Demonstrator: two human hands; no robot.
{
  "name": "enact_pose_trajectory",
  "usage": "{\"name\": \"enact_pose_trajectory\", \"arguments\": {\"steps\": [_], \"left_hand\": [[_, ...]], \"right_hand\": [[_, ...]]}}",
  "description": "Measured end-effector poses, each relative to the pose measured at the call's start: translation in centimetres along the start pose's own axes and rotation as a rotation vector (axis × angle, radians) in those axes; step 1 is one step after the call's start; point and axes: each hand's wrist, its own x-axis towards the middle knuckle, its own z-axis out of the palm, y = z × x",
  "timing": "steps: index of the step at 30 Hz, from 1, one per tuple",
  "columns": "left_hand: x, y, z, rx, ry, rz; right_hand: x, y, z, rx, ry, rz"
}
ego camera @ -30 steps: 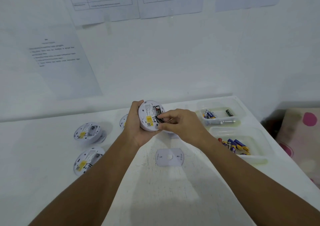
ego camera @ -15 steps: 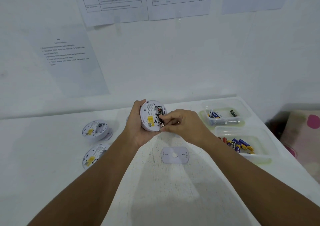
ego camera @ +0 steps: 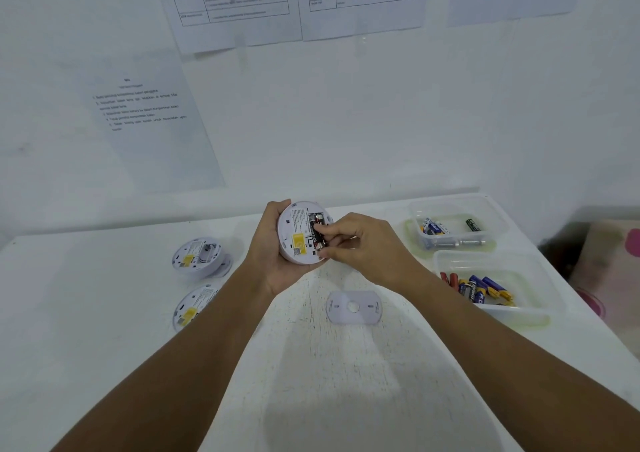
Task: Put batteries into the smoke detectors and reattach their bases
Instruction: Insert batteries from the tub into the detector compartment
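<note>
Smoke detector (ego camera: 300, 233), white, round, held back-side up above the desk (ego camera: 104, 365): left hand (ego camera: 273, 261) grips its left rim, fingers curled behind it. Battery (ego camera: 318, 233), black, lying in the detector's open compartment; right hand (ego camera: 360, 247) pinches it, thumb at its lower end, forefinger on its middle. Base plate (ego camera: 354, 307), flat on the desk just below both hands; two further detectors (ego camera: 198, 255) to the left, two battery tubs (ego camera: 491, 278) to the right.
</note>
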Motion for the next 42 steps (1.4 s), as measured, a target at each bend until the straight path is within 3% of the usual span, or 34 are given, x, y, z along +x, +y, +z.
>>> {"name": "enact_pose_trajectory", "arguments": {"steps": [9, 16, 27, 35, 42], "left_hand": [[-0.7, 0.1, -0.2, 0.013, -0.005, 0.013], [-0.9, 0.1, -0.8, 0.018, -0.018, 0.039], [-1.5, 0.1, -2.1, -0.013, 0.003, -0.004], [-1.5, 0.7, -2.2, -0.016, -0.016, -0.004], [-1.2, 1.0, -2.8, 0.131, 0.026, -0.023]], "right_hand": [[-0.2, -0.5, 0.6, -0.141, -0.029, -0.131], [0.0, -0.8, 0.8, -0.08, -0.009, -0.119], [0.6, -1.5, 1.3, -0.198, -0.195, -0.124], [0.4, -1.9, 1.8, -0.117, -0.1, -0.083], [1.3, -3.0, 1.3, -0.055, -0.087, 0.238]]}}
